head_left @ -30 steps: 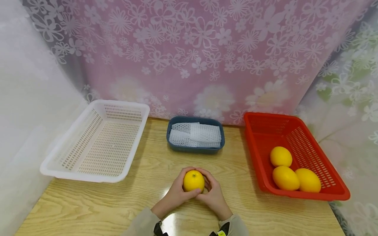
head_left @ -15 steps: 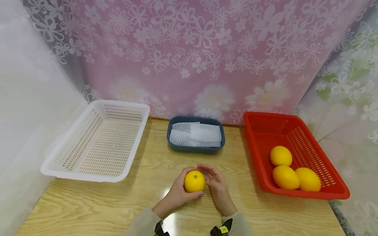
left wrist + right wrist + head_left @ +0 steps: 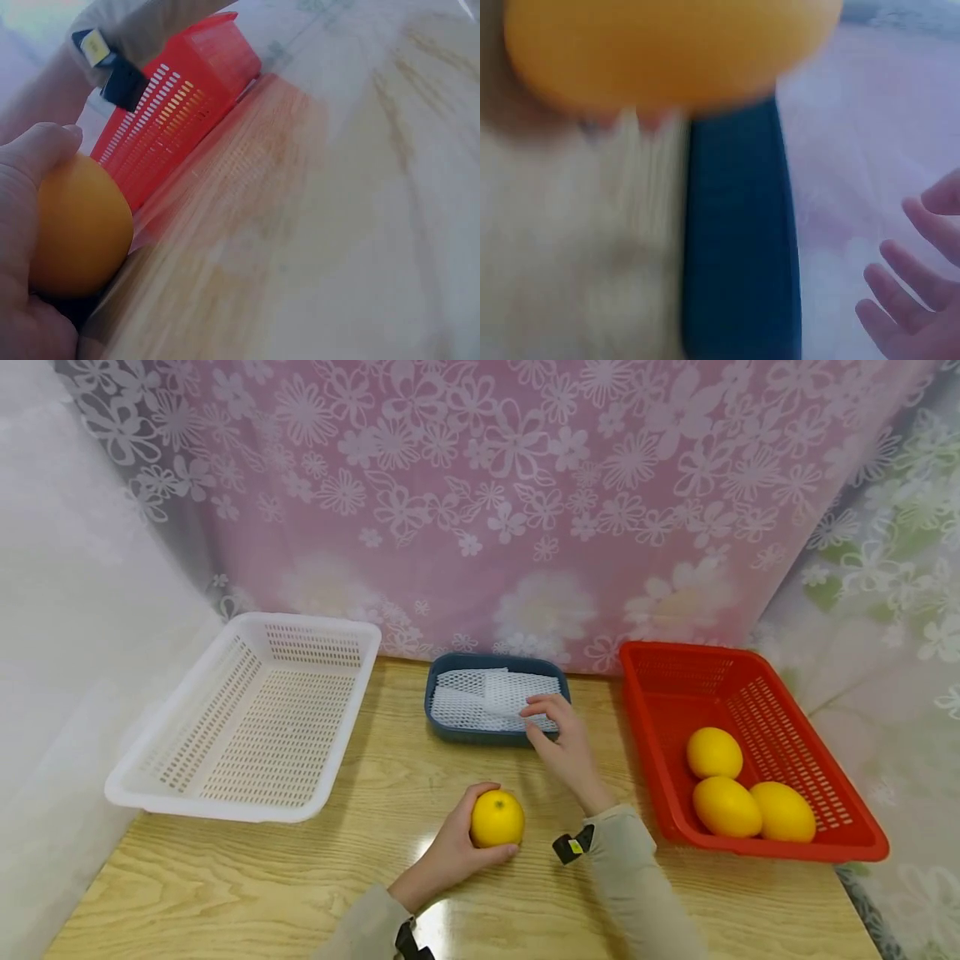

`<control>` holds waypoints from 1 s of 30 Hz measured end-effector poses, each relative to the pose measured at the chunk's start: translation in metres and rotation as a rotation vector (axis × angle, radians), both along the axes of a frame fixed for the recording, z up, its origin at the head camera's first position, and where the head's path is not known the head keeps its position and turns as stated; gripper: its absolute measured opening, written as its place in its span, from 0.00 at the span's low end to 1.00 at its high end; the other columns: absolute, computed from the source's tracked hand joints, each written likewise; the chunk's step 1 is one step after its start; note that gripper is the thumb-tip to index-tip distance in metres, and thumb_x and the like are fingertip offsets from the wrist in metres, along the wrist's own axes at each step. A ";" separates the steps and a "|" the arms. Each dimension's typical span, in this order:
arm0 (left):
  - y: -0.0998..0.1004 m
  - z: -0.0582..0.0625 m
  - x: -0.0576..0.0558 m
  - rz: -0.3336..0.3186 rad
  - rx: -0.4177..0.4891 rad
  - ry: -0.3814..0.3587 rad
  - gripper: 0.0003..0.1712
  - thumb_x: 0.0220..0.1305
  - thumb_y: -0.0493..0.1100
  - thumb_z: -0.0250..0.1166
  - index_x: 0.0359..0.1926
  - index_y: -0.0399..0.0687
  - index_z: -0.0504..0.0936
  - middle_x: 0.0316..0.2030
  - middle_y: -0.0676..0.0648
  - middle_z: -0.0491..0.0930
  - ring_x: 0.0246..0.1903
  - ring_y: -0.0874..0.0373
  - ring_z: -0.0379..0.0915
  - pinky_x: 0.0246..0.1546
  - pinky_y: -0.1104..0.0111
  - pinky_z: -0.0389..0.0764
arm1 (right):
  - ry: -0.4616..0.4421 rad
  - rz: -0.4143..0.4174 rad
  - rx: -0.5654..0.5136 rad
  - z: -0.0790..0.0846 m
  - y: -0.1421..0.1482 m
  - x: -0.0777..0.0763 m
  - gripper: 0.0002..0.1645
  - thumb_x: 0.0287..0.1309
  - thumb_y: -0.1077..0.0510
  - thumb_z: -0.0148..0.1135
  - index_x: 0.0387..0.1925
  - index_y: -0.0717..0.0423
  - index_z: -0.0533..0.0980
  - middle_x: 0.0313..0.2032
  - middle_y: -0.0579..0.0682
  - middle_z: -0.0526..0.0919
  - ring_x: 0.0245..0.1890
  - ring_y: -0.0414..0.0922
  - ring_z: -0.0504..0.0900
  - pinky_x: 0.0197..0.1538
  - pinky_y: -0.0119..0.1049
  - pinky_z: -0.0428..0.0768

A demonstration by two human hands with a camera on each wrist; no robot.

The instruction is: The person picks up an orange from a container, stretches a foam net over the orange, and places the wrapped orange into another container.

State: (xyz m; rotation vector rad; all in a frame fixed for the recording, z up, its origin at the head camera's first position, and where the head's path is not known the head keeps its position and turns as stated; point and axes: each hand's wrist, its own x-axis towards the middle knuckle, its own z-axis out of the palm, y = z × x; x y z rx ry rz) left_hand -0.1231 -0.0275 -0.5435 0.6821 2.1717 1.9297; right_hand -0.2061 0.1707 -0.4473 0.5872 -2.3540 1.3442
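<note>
My left hand (image 3: 453, 842) grips a yellow orange (image 3: 498, 818) near the front middle of the table, thumb on the near side and fingers round the far side. In the left wrist view the orange (image 3: 81, 229) sits against the palm close over the wood. My right hand (image 3: 564, 745) is over the front right of a dark blue tray (image 3: 480, 737), fingers loosely bent and apart with nothing between them. White foam net sleeves (image 3: 465, 697) lie flat in that tray, right under its fingertips. The right wrist view shows its spread fingers (image 3: 904, 289) beside the tray.
A white slotted basket (image 3: 281, 735) stands at the left with nothing in it. On the right, a red basket (image 3: 652, 760) holds three more oranges (image 3: 726, 807) at its near end. A pink flowered curtain (image 3: 480, 527) hangs behind the wooden table (image 3: 247, 885).
My right hand has let go of the orange and moved forward and right to the blue tray. My left hand keeps hold of the orange, shifted slightly right.
</note>
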 end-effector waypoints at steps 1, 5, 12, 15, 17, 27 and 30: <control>0.000 0.000 0.000 -0.002 -0.002 -0.001 0.46 0.56 0.49 0.76 0.70 0.48 0.61 0.60 0.50 0.72 0.48 0.55 0.77 0.46 0.63 0.79 | -0.001 -0.010 0.056 0.002 0.001 -0.006 0.06 0.60 0.69 0.62 0.40 0.63 0.81 0.54 0.61 0.77 0.57 0.58 0.73 0.60 0.56 0.70; 0.000 0.000 0.000 -0.006 -0.001 0.006 0.47 0.55 0.49 0.76 0.70 0.47 0.60 0.60 0.50 0.72 0.48 0.56 0.77 0.47 0.63 0.79 | -0.042 -0.057 0.285 0.005 0.005 -0.025 0.13 0.60 0.65 0.63 0.46 0.63 0.79 0.58 0.62 0.73 0.60 0.61 0.68 0.63 0.60 0.66; 0.001 0.003 0.000 0.000 0.008 -0.004 0.47 0.54 0.47 0.77 0.70 0.46 0.61 0.60 0.50 0.72 0.49 0.55 0.77 0.48 0.63 0.79 | -0.128 -0.147 0.567 -0.005 0.009 -0.050 0.28 0.56 0.58 0.68 0.58 0.61 0.74 0.60 0.62 0.70 0.60 0.60 0.68 0.64 0.56 0.67; 0.002 0.003 0.000 0.004 0.001 -0.026 0.47 0.54 0.46 0.77 0.70 0.47 0.61 0.60 0.51 0.72 0.49 0.56 0.76 0.48 0.63 0.78 | -0.172 -0.181 0.630 -0.009 0.008 -0.058 0.34 0.54 0.55 0.71 0.61 0.59 0.72 0.61 0.62 0.69 0.60 0.60 0.67 0.64 0.56 0.67; 0.002 0.003 0.000 0.011 -0.011 -0.033 0.47 0.54 0.45 0.77 0.70 0.48 0.61 0.60 0.51 0.71 0.49 0.56 0.76 0.48 0.64 0.78 | -0.199 -0.201 0.647 -0.011 0.006 -0.061 0.36 0.52 0.54 0.73 0.62 0.59 0.71 0.62 0.62 0.68 0.61 0.60 0.66 0.63 0.57 0.67; -0.001 0.034 0.009 0.007 -0.018 -0.030 0.44 0.54 0.40 0.76 0.68 0.43 0.62 0.60 0.46 0.72 0.48 0.58 0.76 0.48 0.64 0.78 | -0.185 -0.252 0.634 -0.015 0.004 -0.070 0.19 0.56 0.63 0.67 0.50 0.60 0.79 0.50 0.59 0.76 0.50 0.57 0.73 0.54 0.52 0.75; -0.002 0.040 0.011 0.001 -0.022 -0.033 0.43 0.55 0.40 0.76 0.68 0.44 0.63 0.60 0.46 0.72 0.48 0.58 0.76 0.48 0.64 0.78 | -0.140 -0.260 0.559 -0.015 0.006 -0.070 0.12 0.60 0.65 0.62 0.46 0.63 0.81 0.45 0.60 0.79 0.46 0.57 0.76 0.51 0.51 0.77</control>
